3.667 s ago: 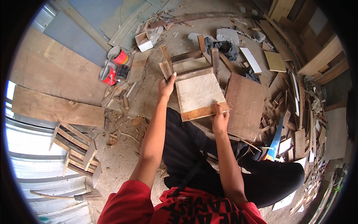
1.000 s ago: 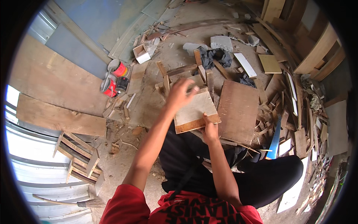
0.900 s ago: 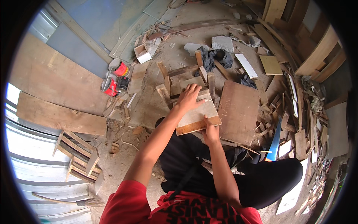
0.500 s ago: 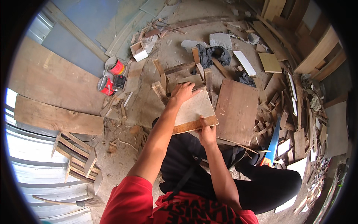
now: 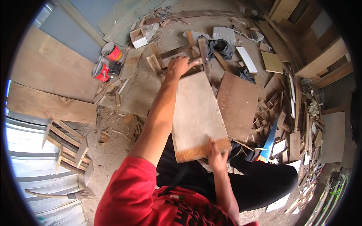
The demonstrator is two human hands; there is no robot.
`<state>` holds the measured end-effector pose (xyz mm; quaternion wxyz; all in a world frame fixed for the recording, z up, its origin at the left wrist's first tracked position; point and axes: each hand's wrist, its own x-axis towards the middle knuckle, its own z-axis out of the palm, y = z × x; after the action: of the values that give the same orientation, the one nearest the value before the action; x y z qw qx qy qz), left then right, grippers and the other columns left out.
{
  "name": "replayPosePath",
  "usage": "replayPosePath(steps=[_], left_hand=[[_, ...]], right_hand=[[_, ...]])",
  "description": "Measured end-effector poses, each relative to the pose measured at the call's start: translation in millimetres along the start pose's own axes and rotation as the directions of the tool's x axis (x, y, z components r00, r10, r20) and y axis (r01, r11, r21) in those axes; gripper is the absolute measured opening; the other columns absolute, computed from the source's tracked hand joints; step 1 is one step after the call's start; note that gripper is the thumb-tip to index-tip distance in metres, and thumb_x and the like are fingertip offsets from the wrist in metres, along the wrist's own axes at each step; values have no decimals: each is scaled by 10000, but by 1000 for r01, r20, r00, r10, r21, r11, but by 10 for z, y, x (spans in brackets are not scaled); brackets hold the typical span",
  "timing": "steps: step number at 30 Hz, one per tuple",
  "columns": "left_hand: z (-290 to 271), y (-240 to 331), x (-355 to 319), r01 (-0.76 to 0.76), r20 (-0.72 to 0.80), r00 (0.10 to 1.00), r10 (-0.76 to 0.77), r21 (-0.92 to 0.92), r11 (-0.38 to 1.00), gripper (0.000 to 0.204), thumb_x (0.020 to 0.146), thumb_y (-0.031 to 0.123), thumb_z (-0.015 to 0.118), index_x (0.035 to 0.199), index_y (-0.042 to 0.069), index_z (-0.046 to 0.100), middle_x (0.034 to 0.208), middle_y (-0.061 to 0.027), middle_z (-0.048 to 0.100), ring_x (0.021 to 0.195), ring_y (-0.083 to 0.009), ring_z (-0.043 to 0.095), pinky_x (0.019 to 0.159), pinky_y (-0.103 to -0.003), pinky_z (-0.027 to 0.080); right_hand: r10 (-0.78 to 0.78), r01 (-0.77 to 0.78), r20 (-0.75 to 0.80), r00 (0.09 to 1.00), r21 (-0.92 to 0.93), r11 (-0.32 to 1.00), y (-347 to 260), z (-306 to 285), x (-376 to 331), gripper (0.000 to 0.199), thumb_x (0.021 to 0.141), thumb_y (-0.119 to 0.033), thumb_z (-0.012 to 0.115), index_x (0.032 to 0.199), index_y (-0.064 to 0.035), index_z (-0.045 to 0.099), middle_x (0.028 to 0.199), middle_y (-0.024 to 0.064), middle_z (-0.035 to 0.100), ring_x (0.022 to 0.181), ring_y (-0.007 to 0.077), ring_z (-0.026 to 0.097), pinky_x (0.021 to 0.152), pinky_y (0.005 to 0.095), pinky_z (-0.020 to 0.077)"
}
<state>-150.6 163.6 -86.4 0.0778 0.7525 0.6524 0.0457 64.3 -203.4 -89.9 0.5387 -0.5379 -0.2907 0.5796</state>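
A pale wooden board [image 5: 198,111] with a brown strip along its near edge lies tilted over my lap. My right hand [image 5: 217,156] grips its near right corner, thumb on top and fingers underneath. Just beyond the board's far edge is my left hand [image 5: 179,67], its thumb stretched out to the right and its other fingers partly hidden. It appears to hold nothing. Around that hand stands a rough wooden frame with upright legs [image 5: 204,54]. A brown wooden panel [image 5: 239,105] lies to the right of the board.
A handsaw [image 5: 270,140] with a blue blade stands by my right knee, beside heaped wood scraps [image 5: 266,122]. Paint cans [image 5: 101,71] sit at the left. A slatted wooden piece [image 5: 69,147] and a broom [image 5: 81,194] lie lower left. Black plastic [image 5: 222,51] lies beyond the frame.
The pale board has come nearer to my body and more of its face shows. My right hand has moved nearer with it; my left hand has moved off its face, farther away.
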Motion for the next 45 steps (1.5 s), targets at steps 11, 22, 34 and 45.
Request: replayPosePath(steps=[11, 22, 34, 45], left_hand=[[836, 400, -277, -121, -99, 990, 100, -239, 963, 508, 1034, 447, 436, 1211, 8, 621, 1117, -239, 673, 1040, -424, 647, 903, -508, 522], [-346, -95, -1084, -255, -503, 836, -221, -712, 654, 323, 1017, 305, 594, 1031, 4, 709, 970, -113, 757, 910, -220, 710, 818, -350, 527], [535, -198, -1012, -230, -326, 784, -527, -943, 242, 583, 1079, 434, 424, 744, 13, 650, 622, 7, 523, 545, -101, 379, 590, -300, 333], [502, -164, -1065, -122, -239, 806, -541, -962, 244, 585, 1084, 427, 391, 734, 18, 619, 717, -55, 614, 645, -171, 510, 683, -336, 414]], right_hand=[[177, -164, -236, 955, 74, 984, -664, -649, -401, 472, 909, -85, 730, 1322, -2, 517, 1193, 86, 611, 1071, 176, 602, 900, 339, 488], [182, -136, -124, 976, 311, 941, -562, -773, 377, 514, 907, -64, 659, 1371, 67, 481, 1318, 173, 597, 1220, 274, 589, 1078, 410, 449], [208, -199, -15, 978, 244, 949, -654, -1101, 1139, 512, 895, -75, 666, 1357, 61, 493, 1274, 174, 624, 1166, 303, 634, 1024, 432, 515], [150, -163, 72, 986, 235, 958, -278, -1037, 1396, 492, 898, -65, 701, 1338, 52, 516, 1285, 155, 624, 1181, 264, 622, 1027, 415, 502]])
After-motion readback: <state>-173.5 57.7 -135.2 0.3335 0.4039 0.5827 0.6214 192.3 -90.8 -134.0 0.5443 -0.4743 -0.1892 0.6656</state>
